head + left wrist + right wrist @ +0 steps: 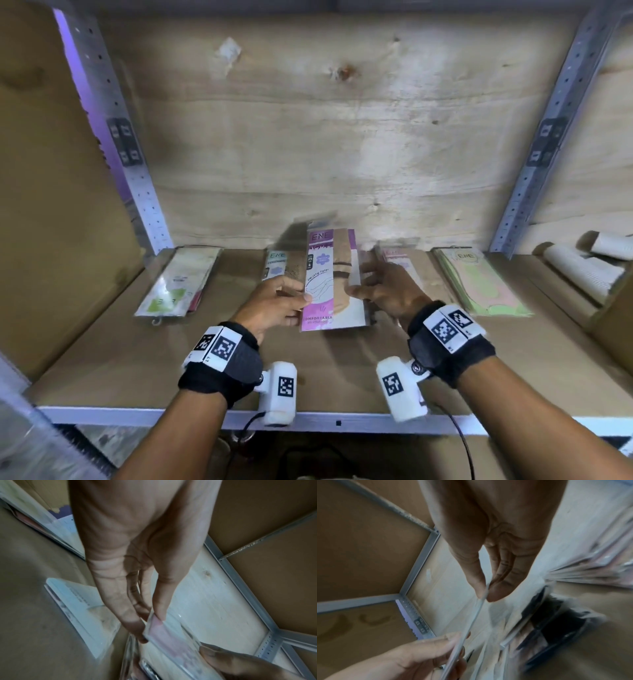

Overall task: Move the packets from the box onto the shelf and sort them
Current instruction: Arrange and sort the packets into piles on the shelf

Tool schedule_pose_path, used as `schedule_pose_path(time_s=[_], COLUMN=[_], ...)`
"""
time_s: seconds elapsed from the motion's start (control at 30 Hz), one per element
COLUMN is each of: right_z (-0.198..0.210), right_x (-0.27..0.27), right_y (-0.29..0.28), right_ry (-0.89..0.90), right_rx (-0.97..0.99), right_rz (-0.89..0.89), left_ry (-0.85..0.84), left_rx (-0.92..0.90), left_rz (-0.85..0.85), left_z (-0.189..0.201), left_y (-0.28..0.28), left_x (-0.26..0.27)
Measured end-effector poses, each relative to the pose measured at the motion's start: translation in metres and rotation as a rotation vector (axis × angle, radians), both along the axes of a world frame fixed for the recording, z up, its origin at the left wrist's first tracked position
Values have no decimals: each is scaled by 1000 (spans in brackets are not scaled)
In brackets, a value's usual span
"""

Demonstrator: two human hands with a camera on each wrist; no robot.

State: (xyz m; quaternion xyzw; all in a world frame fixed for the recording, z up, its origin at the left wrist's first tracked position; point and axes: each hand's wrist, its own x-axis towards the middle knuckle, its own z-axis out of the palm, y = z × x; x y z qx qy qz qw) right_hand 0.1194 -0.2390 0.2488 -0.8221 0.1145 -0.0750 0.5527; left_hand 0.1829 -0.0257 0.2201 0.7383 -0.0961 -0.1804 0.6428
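Over the middle of the shelf (pixel 137 377) I hold a purple and white packet (pixel 330 284) up between both hands. My left hand (pixel 284 301) pinches its left edge, thumb on top; the left wrist view shows that left hand (pixel 147 626) nipping the pink packet (pixel 171 638). My right hand (pixel 376 289) pinches the right edge, and the right wrist view shows the right hand (pixel 483 595) closed on the thin packet edge (pixel 471 626). A blue-labelled packet (pixel 275 265) lies behind it on the shelf. A green packet (pixel 178 287) lies at left, a pink packet (pixel 400 263) and a pale green packet (pixel 479 281) at right.
A plywood back wall (pixel 342 137) closes the shelf. Perforated metal uprights stand at the left (pixel 116 137) and right (pixel 544 144). A cardboard panel (pixel 51 171) lines the left side. White paper rolls (pixel 589 267) lie at the far right.
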Motion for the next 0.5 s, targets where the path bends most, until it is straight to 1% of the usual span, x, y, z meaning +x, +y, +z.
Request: schedule_pose_path(time_s=[0.13, 0.2, 0.27, 0.33, 0.4, 0.5], right_z=[7, 9, 9, 11, 13, 13], right_x=[29, 41, 54, 65, 73, 85], right_y=[17, 27, 34, 42, 49, 56], right_ry=[84, 151, 225, 282, 314, 327], right_rx=[-214, -280, -317, -287, -274, -336], right_rz=[-10, 9, 27, 30, 28, 38], left_ry=[5, 5, 19, 9, -13, -27], left_rx=[-59, -57, -46, -19, 22, 33], left_rz=[91, 113, 119, 134, 160, 204], left_z=[4, 4, 3, 1, 0, -1], left_y=[12, 20, 26, 32, 38, 43], left_x=[11, 17, 23, 30, 37, 45])
